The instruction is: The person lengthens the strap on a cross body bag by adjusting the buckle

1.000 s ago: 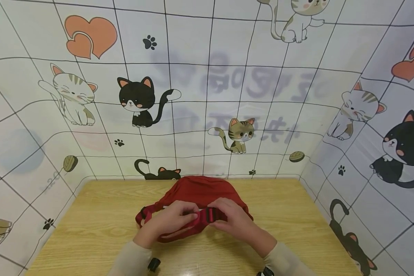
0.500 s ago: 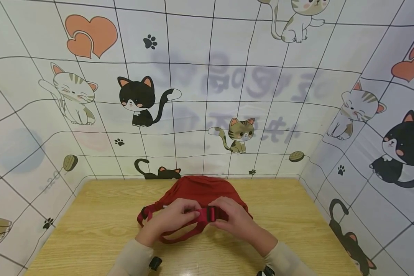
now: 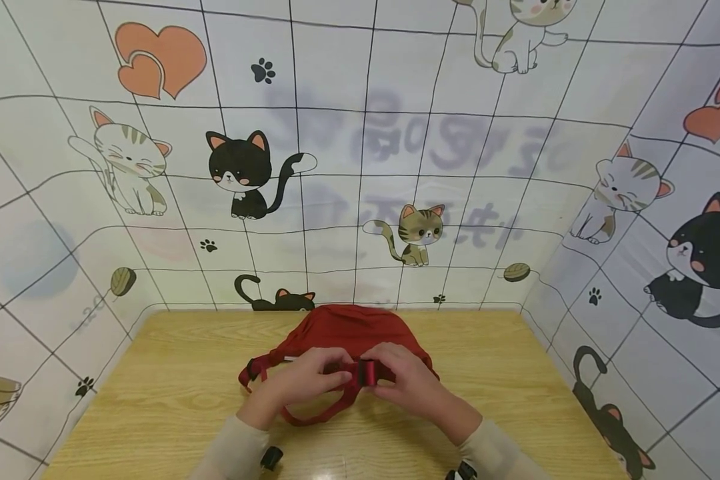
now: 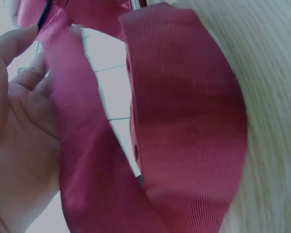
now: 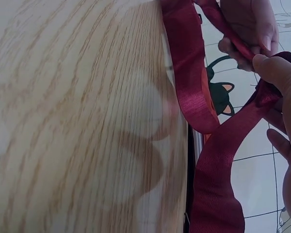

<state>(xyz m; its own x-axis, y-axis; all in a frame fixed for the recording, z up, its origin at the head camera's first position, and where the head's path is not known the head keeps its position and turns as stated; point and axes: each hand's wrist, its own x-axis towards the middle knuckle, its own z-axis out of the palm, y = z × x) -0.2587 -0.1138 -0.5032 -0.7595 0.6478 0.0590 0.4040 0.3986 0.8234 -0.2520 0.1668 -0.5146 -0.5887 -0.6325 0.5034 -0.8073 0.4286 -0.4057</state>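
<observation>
A red waist bag (image 3: 360, 330) lies at the back of the table, its red webbing strap (image 4: 184, 97) looping down toward the person. Above that loop the left hand (image 3: 306, 378) pinches the strap between thumb and fingers. Just to its right, the right hand (image 3: 411, 383) grips the webbing beside a black slider buckle (image 3: 366, 373). The right wrist view shows the right thumb (image 5: 271, 68) pressing folded webbing close to the left hand's fingertips. A second black buckle (image 3: 253, 369) sits at the bag's left end. Both hands cover part of the bag's front.
The wooden table (image 3: 174, 373) meets a white grid cloth wall (image 3: 336, 153) printed with cartoon cats, right behind the bag. More cloth rises along the left and right sides. Small black devices (image 3: 271, 459) sit at both sleeve cuffs.
The left hand has shifted slightly right, nearer the black slider buckle. Its hanging strap loop has opened and moved a little right. The right hand stays almost in place.
</observation>
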